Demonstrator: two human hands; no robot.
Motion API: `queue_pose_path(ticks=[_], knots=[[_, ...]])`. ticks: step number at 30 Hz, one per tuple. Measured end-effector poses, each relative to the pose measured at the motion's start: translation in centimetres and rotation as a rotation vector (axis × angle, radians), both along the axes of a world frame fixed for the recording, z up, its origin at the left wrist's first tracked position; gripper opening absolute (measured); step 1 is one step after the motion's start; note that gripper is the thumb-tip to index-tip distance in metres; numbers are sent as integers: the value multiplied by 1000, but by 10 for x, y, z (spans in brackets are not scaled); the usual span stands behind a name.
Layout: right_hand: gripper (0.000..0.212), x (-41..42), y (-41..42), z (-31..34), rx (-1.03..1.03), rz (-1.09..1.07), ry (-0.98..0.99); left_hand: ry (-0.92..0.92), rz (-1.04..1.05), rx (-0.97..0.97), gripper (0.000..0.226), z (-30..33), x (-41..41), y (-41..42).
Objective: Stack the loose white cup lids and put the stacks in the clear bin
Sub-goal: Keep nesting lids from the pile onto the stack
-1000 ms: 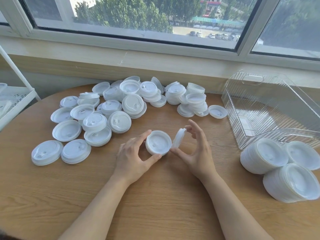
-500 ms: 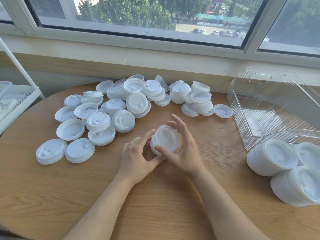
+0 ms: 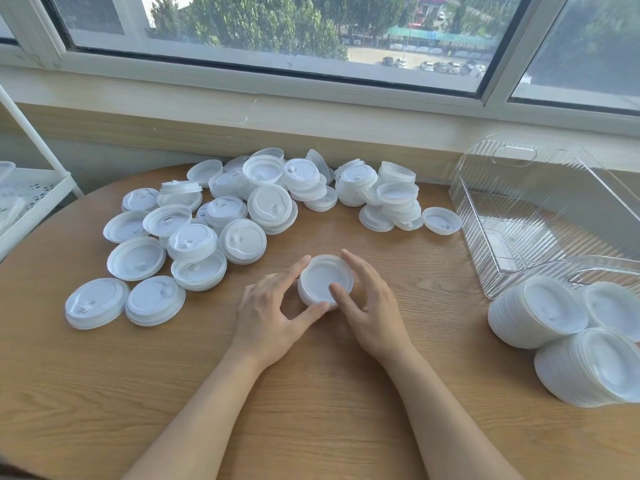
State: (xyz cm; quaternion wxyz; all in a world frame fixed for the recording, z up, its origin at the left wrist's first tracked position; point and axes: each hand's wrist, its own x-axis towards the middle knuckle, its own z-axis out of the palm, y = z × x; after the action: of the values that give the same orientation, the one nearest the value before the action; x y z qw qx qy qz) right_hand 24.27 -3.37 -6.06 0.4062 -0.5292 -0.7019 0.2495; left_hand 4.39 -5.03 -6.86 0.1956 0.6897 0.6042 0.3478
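The lid the right hand (image 3: 372, 306) held apart 1 second ago now sits seated on the small stack (image 3: 325, 280) at table centre, both it and the left hand (image 3: 273, 313) clasping it, so stacking advances while the clear bin (image 3: 540, 216) far right waits.

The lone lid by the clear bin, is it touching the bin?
Apart. The head view shows bare wooden table between the lone lid and the clear bin.

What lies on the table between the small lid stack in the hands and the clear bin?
Only bare wooden table separates the small lid stack from the clear bin, in the head view.
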Motion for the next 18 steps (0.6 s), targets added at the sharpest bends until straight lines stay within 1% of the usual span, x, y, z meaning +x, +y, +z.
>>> queue_pose_path(ticks=[3, 10, 18], knots=[[54, -1, 2, -3, -1, 14, -58, 18, -2, 6, 76, -2, -1, 1], [71, 0, 4, -7, -42, 27, -141, 29, 5, 3, 75, -2, 0, 1], [71, -1, 2, -8, -66, 22, -158, -15, 15, -7, 74, -1, -1, 1]])
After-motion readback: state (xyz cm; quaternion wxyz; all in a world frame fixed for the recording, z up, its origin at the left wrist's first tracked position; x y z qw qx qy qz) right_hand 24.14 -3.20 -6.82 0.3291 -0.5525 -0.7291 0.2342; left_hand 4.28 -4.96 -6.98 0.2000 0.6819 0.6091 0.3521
